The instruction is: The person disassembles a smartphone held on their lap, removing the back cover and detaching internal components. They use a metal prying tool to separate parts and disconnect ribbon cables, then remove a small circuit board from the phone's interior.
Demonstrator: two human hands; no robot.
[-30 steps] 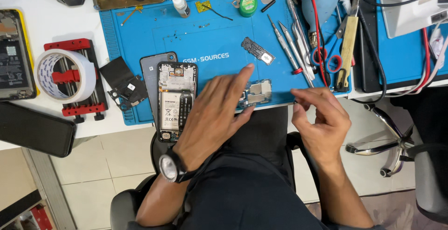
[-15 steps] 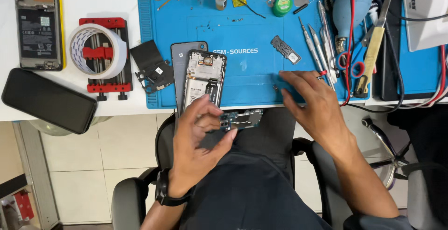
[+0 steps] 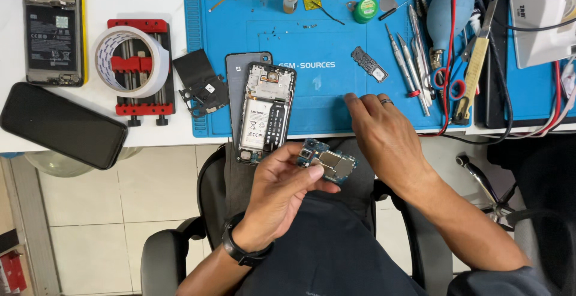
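My left hand (image 3: 283,189) holds a small blue-green phone circuit board (image 3: 329,161) between thumb and fingers, just off the table's front edge above my lap. My right hand (image 3: 384,129), a ring on one finger, lies palm down on the front of the blue work mat (image 3: 318,38), fingers spread, holding nothing. An opened phone (image 3: 265,111) with its white battery showing lies on the mat's front left, overhanging the edge, close beside my left hand. A small metal shield plate (image 3: 369,65) lies on the mat beyond my right fingers.
Screwdrivers (image 3: 408,62), scissors and a yellow-handled tool (image 3: 474,68) lie at the mat's right. On the white table at left sit a red clamp with a tape roll (image 3: 131,62), a black back cover piece (image 3: 201,83), a dark phone (image 3: 60,125) and another opened phone (image 3: 53,29).
My left hand has lifted the circuit board off the table edge and drawn it toward me. My right hand slid left onto the mat's front edge.
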